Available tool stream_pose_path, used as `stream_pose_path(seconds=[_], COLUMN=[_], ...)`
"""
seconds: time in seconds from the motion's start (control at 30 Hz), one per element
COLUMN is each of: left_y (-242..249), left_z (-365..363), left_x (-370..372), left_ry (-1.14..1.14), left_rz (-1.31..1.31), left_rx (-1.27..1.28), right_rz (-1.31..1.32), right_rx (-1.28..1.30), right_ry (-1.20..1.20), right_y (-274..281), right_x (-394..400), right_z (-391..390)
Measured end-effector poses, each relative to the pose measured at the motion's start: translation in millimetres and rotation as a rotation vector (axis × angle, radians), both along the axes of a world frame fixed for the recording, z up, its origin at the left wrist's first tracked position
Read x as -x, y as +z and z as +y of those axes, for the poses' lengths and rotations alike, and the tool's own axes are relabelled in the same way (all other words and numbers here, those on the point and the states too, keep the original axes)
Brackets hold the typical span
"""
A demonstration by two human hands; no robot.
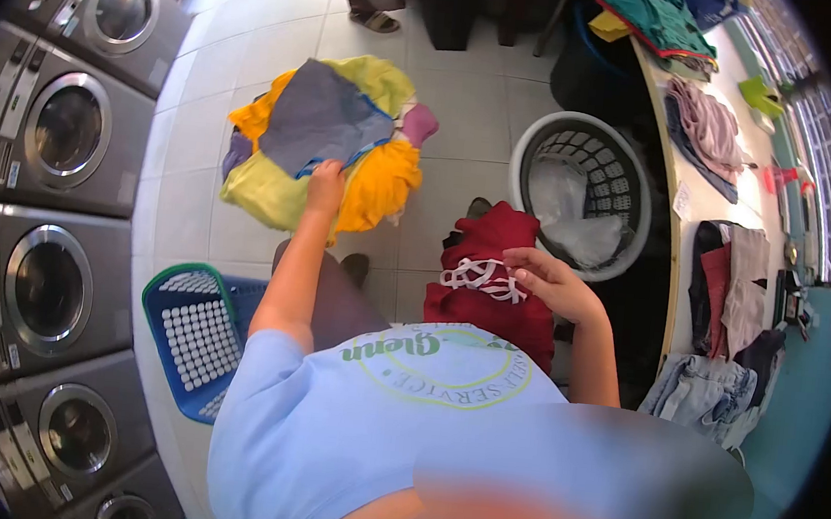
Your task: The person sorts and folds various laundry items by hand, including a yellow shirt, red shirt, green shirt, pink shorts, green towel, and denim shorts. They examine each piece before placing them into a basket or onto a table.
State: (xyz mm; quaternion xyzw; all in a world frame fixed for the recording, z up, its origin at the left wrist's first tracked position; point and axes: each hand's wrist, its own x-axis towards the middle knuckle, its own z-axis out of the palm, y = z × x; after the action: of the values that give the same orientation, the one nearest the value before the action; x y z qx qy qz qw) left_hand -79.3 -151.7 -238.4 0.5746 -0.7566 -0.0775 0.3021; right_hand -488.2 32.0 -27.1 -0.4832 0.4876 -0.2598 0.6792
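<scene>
My left hand (325, 186) is closed on the blue edge of a grey garment (311, 117). That garment lies on top of a heap of laundry with yellow-green cloth (268, 192) and orange cloth (382, 187); whatever supports the heap is hidden. Across my lap rests a dark red garment (492, 237) with a tangle of white cord (485, 278) on it. Just beside the cord, my right hand (554, 283) hovers with fingers apart and slightly bent, holding nothing that I can see.
Front-loading machines (66, 130) line the left side. A blue basket (193, 339) stands by my left side. Ahead right is a white-rimmed basket (535, 137) with clear plastic bags inside. Folded clothes (708, 137) lie along the counter at right. Another person's foot (375, 22) shows at the top.
</scene>
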Motion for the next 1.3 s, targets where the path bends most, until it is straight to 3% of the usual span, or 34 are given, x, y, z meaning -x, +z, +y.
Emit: stream_pose_path(seconds=[0.07, 0.17, 0.23, 0.37, 0.47, 0.57, 0.6, 0.73, 0.83, 0.9, 0.93, 1.03, 1.1, 1.17, 1.27, 1.3], left_y=[23, 71, 99, 155, 174, 208, 215, 158, 138, 177, 196, 210, 219, 232, 230, 231], left_z=[-7, 6, 21, 86, 125, 149, 152, 156, 159, 172, 176, 172, 168, 168, 170, 173], left_x=[5, 28, 45, 84, 95, 84, 75, 43, 28, 36, 39, 38, 52, 64, 64, 64], left_ry=[0.067, 0.099, -0.062, -0.427, -0.484, -0.244, -0.186, -0.279, -0.525, -0.560, -0.567, -0.474, -0.422, -0.309, -0.419, -0.421], left_rz=[-0.085, 0.089, 0.169, 0.266, 0.581, 0.608, 0.503, 0.370, 0.081, 0.559, 0.805, 1.432, 1.747, 1.995, 2.072, 2.101], left_rx=[-0.221, 0.052, 0.211, 0.048, -0.278, -0.256, -0.343, -0.448, -0.426, -0.783, -0.954, -0.956, -0.811, -0.700, -0.707, -0.734], right_rz=[0.078, 0.159, 0.147, 0.263, 0.290, 0.170, 0.034, -0.259, -0.409, -0.397, -0.272, 0.336, 0.191, -0.003, 0.142, 0.067], right_rx=[0.039, 0.174, 0.336, 0.542, 1.000, 0.503, 0.537, 0.443, 0.274, 0.287, 0.315, 1.075, 0.794, 0.459, 0.737, 0.696], right_ry=[0.019, 0.052, 0.054, -0.212, -0.192, -0.091, -0.186, -0.345, -0.442, -0.569, -0.527, -0.153, 0.149, 0.125, -0.039, -0.068], right_y=[4, -2, -16, -17, -39, -36, -26, 31, 43, 47, 54, 45, 45, 28, -3, -7], right_x=[-12, -35, -56, -125, -152, -144, -147, -144, -132, -129, -133, -142, -156, -177, -197, -198], right_z=[2, 3, 2, -8, -36, -50, -48, -39, -43, -48, -46, -32, -9, 14, 22, 21])
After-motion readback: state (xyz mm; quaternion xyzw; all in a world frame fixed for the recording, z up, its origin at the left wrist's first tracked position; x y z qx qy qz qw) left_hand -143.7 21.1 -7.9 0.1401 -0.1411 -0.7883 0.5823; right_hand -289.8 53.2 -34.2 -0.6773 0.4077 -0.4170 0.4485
